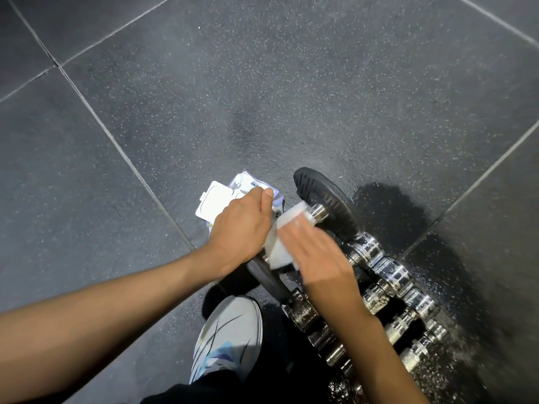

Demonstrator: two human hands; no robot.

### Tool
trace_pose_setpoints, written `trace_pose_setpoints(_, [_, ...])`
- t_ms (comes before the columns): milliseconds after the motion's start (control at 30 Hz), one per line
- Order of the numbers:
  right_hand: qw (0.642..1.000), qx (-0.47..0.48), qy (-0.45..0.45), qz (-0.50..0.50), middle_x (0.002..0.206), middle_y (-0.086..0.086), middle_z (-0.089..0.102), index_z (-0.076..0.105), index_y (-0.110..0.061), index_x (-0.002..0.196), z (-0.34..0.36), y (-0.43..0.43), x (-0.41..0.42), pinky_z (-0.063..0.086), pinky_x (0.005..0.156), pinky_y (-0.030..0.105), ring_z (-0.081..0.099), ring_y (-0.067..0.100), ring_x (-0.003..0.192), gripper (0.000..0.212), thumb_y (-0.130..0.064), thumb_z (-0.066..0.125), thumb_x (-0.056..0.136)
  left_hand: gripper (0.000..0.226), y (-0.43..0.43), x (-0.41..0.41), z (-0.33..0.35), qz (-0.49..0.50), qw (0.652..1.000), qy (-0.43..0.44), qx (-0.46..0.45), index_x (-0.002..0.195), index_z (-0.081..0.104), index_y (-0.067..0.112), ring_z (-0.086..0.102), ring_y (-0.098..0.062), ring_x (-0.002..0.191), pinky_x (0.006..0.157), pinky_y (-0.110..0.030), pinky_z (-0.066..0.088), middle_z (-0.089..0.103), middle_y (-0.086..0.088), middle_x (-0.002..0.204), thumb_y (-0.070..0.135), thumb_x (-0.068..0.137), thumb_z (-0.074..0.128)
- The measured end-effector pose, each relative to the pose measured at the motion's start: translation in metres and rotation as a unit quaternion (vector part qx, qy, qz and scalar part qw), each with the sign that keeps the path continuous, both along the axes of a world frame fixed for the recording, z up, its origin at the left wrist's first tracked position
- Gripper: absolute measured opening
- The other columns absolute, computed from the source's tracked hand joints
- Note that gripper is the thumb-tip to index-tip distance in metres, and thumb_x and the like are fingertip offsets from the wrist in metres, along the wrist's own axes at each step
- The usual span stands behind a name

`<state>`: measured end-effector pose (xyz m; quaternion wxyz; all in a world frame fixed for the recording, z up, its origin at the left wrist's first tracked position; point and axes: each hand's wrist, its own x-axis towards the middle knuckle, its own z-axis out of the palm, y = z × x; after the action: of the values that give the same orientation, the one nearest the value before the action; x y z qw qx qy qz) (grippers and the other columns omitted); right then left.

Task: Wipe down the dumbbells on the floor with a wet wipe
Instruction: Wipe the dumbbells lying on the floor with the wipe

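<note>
Several chrome dumbbells (388, 275) lie side by side on the dark floor at lower right. The nearest one carries black plates (326, 199) at its far end and another black plate by my wrist. My right hand (315, 258) lies flat on a white wet wipe (287, 228), pressing it on this dumbbell's bar. My left hand (242, 225) reaches over the near plate, fingers curled down by the bar; what it grips is hidden. Behind it lies the wet wipe pack (221, 202), its white lid flipped up.
My white sneaker (230, 336) stands on the floor just left of the dumbbells, below my left forearm. Dark speckled rubber floor tiles (204, 97) with pale seams spread all around.
</note>
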<state>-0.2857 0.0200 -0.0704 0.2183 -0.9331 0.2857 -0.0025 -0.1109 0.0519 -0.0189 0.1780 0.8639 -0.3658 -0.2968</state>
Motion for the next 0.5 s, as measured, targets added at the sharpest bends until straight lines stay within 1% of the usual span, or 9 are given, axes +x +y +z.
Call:
trace_pose_setpoints(67, [0.998, -0.022, 0.012, -0.053, 0.160, -0.005, 0.036, 0.038, -0.021, 0.153, 0.003, -0.010, 0.004, 0.034, 0.114, 0.040, 0.011, 0.017, 0.155, 0.071, 0.004, 0.053, 0.089, 0.041, 0.000, -0.001, 0.001, -0.001, 1.000, -0.002, 0.001, 0.074, 0.035, 0.030, 0.058, -0.035, 0.090, 0.080, -0.044, 0.046, 0.058, -0.003, 0.084, 0.048, 0.110, 0.025])
trace_pose_setpoints(100, [0.999, -0.019, 0.012, -0.049, 0.158, -0.005, 0.039, 0.041, -0.020, 0.151, 0.002, -0.008, 0.008, 0.036, 0.111, 0.039, 0.011, 0.019, 0.155, 0.066, 0.003, 0.048, 0.090, 0.042, 0.000, -0.001, 0.001, -0.001, 1.000, -0.003, 0.003, 0.073, 0.034, 0.029, 0.058, -0.035, 0.089, 0.078, -0.043, 0.045, 0.057, -0.003, 0.083, 0.048, 0.110, 0.025])
trace_pose_setpoints(200, [0.997, -0.003, -0.010, 0.078, 0.139, -0.003, 0.055, 0.054, -0.020, 0.135, 0.004, 0.006, 0.016, 0.046, 0.093, 0.034, 0.035, 0.019, 0.146, 0.058, 0.001, 0.037, 0.083, 0.042, 0.000, 0.001, 0.001, -0.001, 1.000, -0.006, 0.001, 0.074, 0.037, 0.028, 0.057, -0.036, 0.089, 0.077, -0.042, 0.042, 0.057, -0.003, 0.083, 0.047, 0.110, 0.026])
trace_pose_setpoints(233, [0.994, -0.021, -0.007, 0.109, 0.131, -0.003, 0.057, 0.055, -0.021, 0.132, 0.006, 0.000, 0.017, 0.044, 0.086, 0.032, 0.043, 0.017, 0.138, 0.055, -0.002, 0.039, 0.083, 0.041, 0.000, 0.001, 0.001, -0.001, 1.000, -0.007, -0.001, 0.077, 0.039, 0.027, 0.057, -0.036, 0.089, 0.078, -0.043, 0.043, 0.059, -0.004, 0.084, 0.048, 0.110, 0.026])
trace_pose_setpoints(300, [0.995, -0.052, 0.015, 0.079, 0.125, -0.006, 0.055, 0.055, -0.023, 0.129, 0.007, -0.019, 0.016, 0.039, 0.080, 0.030, 0.048, 0.015, 0.128, 0.048, -0.005, 0.049, 0.085, 0.039, 0.001, 0.000, 0.000, -0.005, 1.000, -0.004, -0.007, 0.081, 0.042, 0.026, 0.058, -0.037, 0.089, 0.080, -0.044, 0.046, 0.063, -0.009, 0.087, 0.048, 0.110, 0.026])
trace_pose_setpoints(367, [0.998, -0.047, 0.031, 0.013, 0.130, -0.004, 0.057, 0.058, -0.019, 0.129, 0.011, -0.025, 0.019, 0.043, 0.082, 0.033, 0.047, 0.019, 0.134, 0.048, -0.007, 0.053, 0.083, 0.040, 0.001, 0.000, 0.001, -0.004, 1.000, -0.002, -0.009, 0.079, 0.040, 0.027, 0.059, -0.036, 0.089, 0.079, -0.045, 0.046, 0.062, -0.007, 0.085, 0.048, 0.110, 0.026])
trace_pose_setpoints(400, [0.998, -0.044, 0.034, 0.016, 0.128, -0.001, 0.061, 0.061, -0.017, 0.125, 0.010, -0.020, 0.021, 0.047, 0.080, 0.035, 0.049, 0.024, 0.134, 0.049, -0.008, 0.056, 0.077, 0.040, 0.001, 0.000, 0.001, -0.005, 1.000, -0.002, -0.009, 0.078, 0.039, 0.027, 0.059, -0.036, 0.089, 0.080, -0.045, 0.047, 0.060, -0.005, 0.083, 0.048, 0.110, 0.026])
trace_pose_setpoints(467, [0.997, -0.035, 0.011, 0.074, 0.118, -0.001, 0.065, 0.063, -0.019, 0.121, 0.005, -0.001, 0.024, 0.049, 0.073, 0.034, 0.053, 0.028, 0.131, 0.053, -0.006, 0.065, 0.070, 0.040, 0.000, 0.000, 0.001, -0.005, 1.000, -0.004, -0.009, 0.077, 0.038, 0.027, 0.059, -0.037, 0.090, 0.081, -0.046, 0.047, 0.058, -0.003, 0.082, 0.048, 0.110, 0.026])
trace_pose_setpoints(500, [0.994, -0.033, -0.002, 0.105, 0.118, -0.004, 0.065, 0.061, -0.022, 0.124, 0.004, 0.004, 0.025, 0.047, 0.072, 0.032, 0.051, 0.025, 0.130, 0.056, -0.004, 0.065, 0.071, 0.042, 0.000, 0.000, 0.001, -0.004, 1.000, -0.004, -0.009, 0.075, 0.037, 0.027, 0.059, -0.037, 0.090, 0.081, -0.046, 0.047, 0.058, -0.004, 0.082, 0.048, 0.110, 0.027])
